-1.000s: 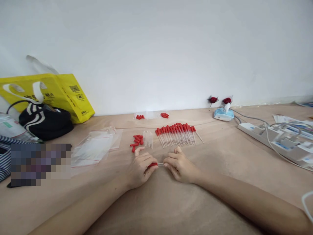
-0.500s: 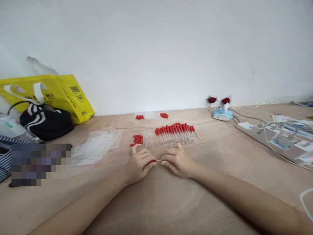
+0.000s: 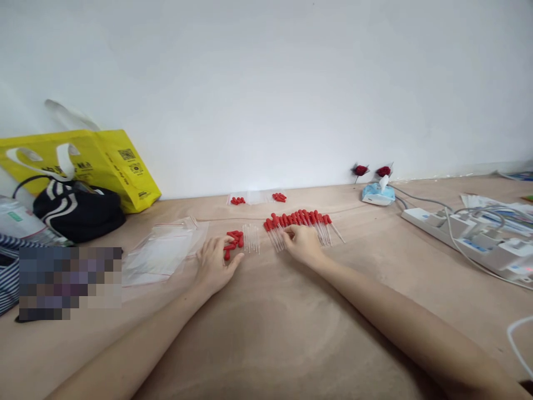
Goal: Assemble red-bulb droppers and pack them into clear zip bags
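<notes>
My right hand [image 3: 303, 243] is closed on a dropper with a red rubber bulb [image 3: 274, 218]; its thin clear tube runs down into my fingers. It is over the left part of a row of red-capped droppers [image 3: 306, 218] lying side by side, and hides some of their tubes. My left hand [image 3: 216, 261] reaches to a small pile of loose red rubber bulbs [image 3: 237, 238], thumb and fingers apart, partly around the pile. Several bare clear tubes [image 3: 251, 239] lie in a bundle between the pile and the row.
Clear zip bags [image 3: 160, 253] lie left of my left hand. More red bulbs [image 3: 280, 197] rest on a clear bag near the wall. A yellow bag [image 3: 133, 172] and black pouch [image 3: 83, 208] stand left; a tissue pack [image 3: 378, 194] and power strip [image 3: 466, 239] are right.
My hands were together at the front, gripping a red bulb and a clear tube. They have parted: the right moved up to the dropper row, the left opened and moved left to the bulbs.
</notes>
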A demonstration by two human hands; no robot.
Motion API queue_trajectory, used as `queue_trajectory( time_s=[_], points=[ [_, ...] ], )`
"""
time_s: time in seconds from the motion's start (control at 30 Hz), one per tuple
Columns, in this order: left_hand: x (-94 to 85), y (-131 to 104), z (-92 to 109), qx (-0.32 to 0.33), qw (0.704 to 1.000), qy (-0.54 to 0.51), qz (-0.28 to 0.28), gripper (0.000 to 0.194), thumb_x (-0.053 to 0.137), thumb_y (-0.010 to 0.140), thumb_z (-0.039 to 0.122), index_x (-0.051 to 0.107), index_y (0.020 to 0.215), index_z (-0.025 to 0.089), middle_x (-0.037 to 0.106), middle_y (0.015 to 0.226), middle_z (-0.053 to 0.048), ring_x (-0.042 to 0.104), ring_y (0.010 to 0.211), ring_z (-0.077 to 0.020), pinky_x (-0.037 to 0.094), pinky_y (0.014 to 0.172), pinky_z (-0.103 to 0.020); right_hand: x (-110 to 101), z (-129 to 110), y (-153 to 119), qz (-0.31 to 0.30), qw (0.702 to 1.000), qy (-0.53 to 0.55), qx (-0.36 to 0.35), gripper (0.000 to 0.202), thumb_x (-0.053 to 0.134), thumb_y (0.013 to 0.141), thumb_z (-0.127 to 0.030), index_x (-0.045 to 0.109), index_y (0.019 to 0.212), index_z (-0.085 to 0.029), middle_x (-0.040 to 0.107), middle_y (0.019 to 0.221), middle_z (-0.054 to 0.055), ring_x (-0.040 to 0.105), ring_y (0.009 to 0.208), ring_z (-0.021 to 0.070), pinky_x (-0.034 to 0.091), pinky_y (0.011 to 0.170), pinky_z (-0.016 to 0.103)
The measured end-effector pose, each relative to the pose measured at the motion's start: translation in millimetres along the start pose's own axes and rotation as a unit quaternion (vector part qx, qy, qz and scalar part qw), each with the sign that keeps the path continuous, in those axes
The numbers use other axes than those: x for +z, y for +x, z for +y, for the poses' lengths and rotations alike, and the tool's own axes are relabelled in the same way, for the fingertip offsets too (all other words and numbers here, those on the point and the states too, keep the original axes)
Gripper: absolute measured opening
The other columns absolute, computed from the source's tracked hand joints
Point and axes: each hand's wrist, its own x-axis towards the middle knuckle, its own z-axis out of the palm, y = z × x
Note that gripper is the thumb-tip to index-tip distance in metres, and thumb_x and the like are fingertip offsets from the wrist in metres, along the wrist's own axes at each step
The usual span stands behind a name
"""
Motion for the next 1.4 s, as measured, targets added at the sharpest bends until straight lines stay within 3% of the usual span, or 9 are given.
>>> queue_trajectory(
  time_s=[0.27,0.47,0.67,0.83,1.03,1.4],
  points=[
    [1.1,2,-7,0.016,0.999,-0.038,-0.034,0.021,0.055,0.073,0.032,0.053,0.086,0.017,0.048,0.083,-0.004,0.052,0.074,-0.0193,0.044,0.071,-0.034,23,-19,18,0.01,0.997,-0.053,0.055,0.022,0.044,0.08,-0.029,0.06,0.087,-0.016,0.067,0.079,0.008,0.059,0.08,0.0205,0.023,0.076,0.034],
    [1.5,2,-7,-0.002,0.998,-0.053,-0.027,0.022,0.053,0.073,0.035,0.054,0.085,0.017,0.05,0.085,-0.005,0.054,0.077,-0.02,0.046,0.071,-0.035,26,-21,22,-0.009,0.995,-0.077,0.064,0.02,0.044,0.079,-0.031,0.059,0.084,-0.017,0.066,0.079,0.007,0.059,0.08,0.0197,0.021,0.076,0.034],
    [5.7,5,-13,-0.052,0.99,-0.128,-0.01,0.014,0.045,0.075,0.03,0.052,0.077,0.017,0.054,0.075,-0.003,0.055,0.066,-0.0164,0.048,0.06,-0.03,25,-28,20,0.008,0.997,-0.066,0.024,0.023,0.045,0.08,-0.035,0.061,0.081,-0.019,0.067,0.084,0.006,0.058,0.082,0.0201,0.022,0.078,0.036],
    [8.5,8,-17,-0.095,0.974,-0.203,-0.004,0.011,0.048,0.07,0.027,0.052,0.074,0.018,0.058,0.067,-0.002,0.057,0.06,-0.0151,0.048,0.056,-0.028,30,-49,23,-0.044,0.994,-0.093,0.03,0.027,0.046,0.078,-0.035,0.064,0.076,-0.016,0.067,0.082,0.011,0.058,0.08,0.0229,0.023,0.079,0.038],
    [8.1,7,-16,-0.117,0.97,-0.21,0.036,0.015,0.048,0.07,0.029,0.051,0.079,0.017,0.058,0.072,-0.003,0.058,0.063,-0.015,0.05,0.059,-0.028,38,-60,35,-0.083,0.99,-0.096,0.067,0.027,0.047,0.075,-0.032,0.065,0.08,-0.013,0.066,0.082,0.015,0.06,0.078,0.0243,0.022,0.082,0.042],
    [8.4,5,-20,-0.036,0.985,-0.166,0.013,0.014,0.04,0.079,0.025,0.05,0.085,0.018,0.058,0.083,-0.005,0.058,0.079,-0.0183,0.048,0.073,-0.033,33,-69,49,-0.131,0.983,-0.067,0.114,0.021,0.053,0.069,-0.026,0.064,0.083,-0.015,0.067,0.085,0.012,0.061,0.082,0.0254,0.028,0.082,0.041]
  ],
)
